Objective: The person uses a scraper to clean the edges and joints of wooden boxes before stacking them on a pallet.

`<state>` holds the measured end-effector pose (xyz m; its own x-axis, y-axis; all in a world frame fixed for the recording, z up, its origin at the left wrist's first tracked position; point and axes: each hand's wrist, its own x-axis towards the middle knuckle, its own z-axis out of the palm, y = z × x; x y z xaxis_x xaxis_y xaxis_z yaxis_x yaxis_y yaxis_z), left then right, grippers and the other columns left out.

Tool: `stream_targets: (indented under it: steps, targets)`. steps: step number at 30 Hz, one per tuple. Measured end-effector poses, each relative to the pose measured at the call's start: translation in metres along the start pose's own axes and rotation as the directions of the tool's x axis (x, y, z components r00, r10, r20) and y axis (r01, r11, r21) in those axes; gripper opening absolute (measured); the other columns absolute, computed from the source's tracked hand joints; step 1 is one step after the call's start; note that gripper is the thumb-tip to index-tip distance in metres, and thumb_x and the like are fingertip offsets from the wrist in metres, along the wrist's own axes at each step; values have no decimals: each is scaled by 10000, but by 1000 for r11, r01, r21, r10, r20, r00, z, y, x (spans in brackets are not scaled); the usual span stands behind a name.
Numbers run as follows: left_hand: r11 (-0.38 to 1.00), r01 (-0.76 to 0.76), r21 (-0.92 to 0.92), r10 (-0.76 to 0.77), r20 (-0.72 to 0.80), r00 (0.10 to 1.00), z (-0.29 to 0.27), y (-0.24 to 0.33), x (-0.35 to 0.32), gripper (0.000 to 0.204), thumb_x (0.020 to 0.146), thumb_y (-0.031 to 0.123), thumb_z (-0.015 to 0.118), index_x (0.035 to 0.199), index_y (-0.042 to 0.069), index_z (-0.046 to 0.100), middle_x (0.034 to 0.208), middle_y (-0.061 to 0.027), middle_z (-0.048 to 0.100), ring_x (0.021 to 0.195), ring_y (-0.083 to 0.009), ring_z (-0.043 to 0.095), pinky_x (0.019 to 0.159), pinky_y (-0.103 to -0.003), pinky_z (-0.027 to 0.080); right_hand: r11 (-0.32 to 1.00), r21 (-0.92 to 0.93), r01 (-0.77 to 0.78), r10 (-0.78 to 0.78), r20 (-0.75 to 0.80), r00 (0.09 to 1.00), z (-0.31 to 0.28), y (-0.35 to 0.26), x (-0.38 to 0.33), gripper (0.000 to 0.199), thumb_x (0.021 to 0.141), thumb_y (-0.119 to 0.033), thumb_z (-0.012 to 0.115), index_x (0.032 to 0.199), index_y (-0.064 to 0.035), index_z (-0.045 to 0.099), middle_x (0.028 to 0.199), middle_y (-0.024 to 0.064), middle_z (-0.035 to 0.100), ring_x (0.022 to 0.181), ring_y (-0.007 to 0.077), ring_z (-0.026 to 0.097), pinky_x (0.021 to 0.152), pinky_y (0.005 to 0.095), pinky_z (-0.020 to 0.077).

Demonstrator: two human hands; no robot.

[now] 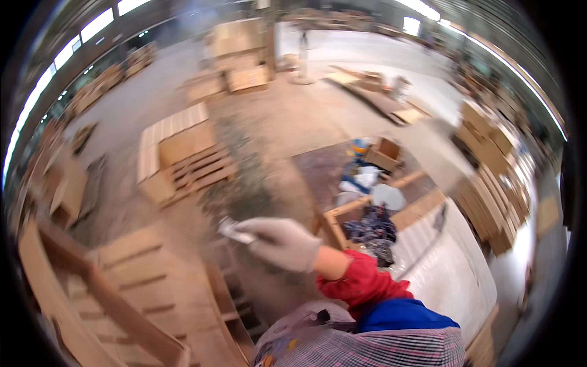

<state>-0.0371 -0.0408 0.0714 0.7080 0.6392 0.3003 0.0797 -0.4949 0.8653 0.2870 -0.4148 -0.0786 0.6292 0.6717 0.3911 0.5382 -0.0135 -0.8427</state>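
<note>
My right hand point(278, 243), in a whitish glove, reaches out leftward from a red sleeve point(367, 278). Its fingers are closed on a small pale, shiny object point(235, 230), too blurred to name. Below and left of the hand stands a wooden crate-like frame point(143, 287) with slats and raised side boards. To the right of my forearm, a worktable point(321, 177) carries a wooden tray point(342, 214) with a dark patterned cloth point(373, 229) in it. My left hand is out of view.
A slatted wooden box point(177, 147) stands on the floor ahead, more wooden boxes point(238, 49) behind it. On the table are a small cardboard box point(384, 153) and a roundish pale piece point(388, 197). Stacked boards point(489, 202) and a plastic-covered surface point(452, 263) lie to the right.
</note>
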Motion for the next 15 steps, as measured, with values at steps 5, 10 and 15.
stream_targets:
  steps: [5, 10, 15]
  targets:
    - [993, -63, 100, 41, 206, 978, -15, 43, 21, 602, 878, 369, 560, 1301, -50, 473, 1196, -124, 564, 1094, -194, 532, 931, -279, 413, 934, 292, -205, 215, -1, 977, 8, 0, 5, 383, 877, -28, 547, 1260, -12, 543, 901, 54, 601, 719, 99, 568, 628, 237, 471]
    - [652, -17, 758, 87, -53, 995, -52, 6, 36, 457, 960, 372, 489, 1076, -49, 623, 996, -144, 670, 930, -217, 612, 863, -299, 447, 793, 543, -278, 279, 82, 957, 45, 7, 20, 426, 873, 26, 509, 1297, -6, 505, 790, 11, 551, 599, 59, 507, 491, 199, 415]
    - [733, -17, 680, -86, 117, 989, -42, -41, 31, 427, 936, 377, 528, 1105, 9, 664, 1042, -153, 694, 956, -222, 645, 845, -310, 475, 796, 530, -291, 207, 213, 955, 63, 24, 28, 467, 866, -22, 549, 1325, 6, 471, 779, 26, 530, 582, 84, 505, 459, 196, 397]
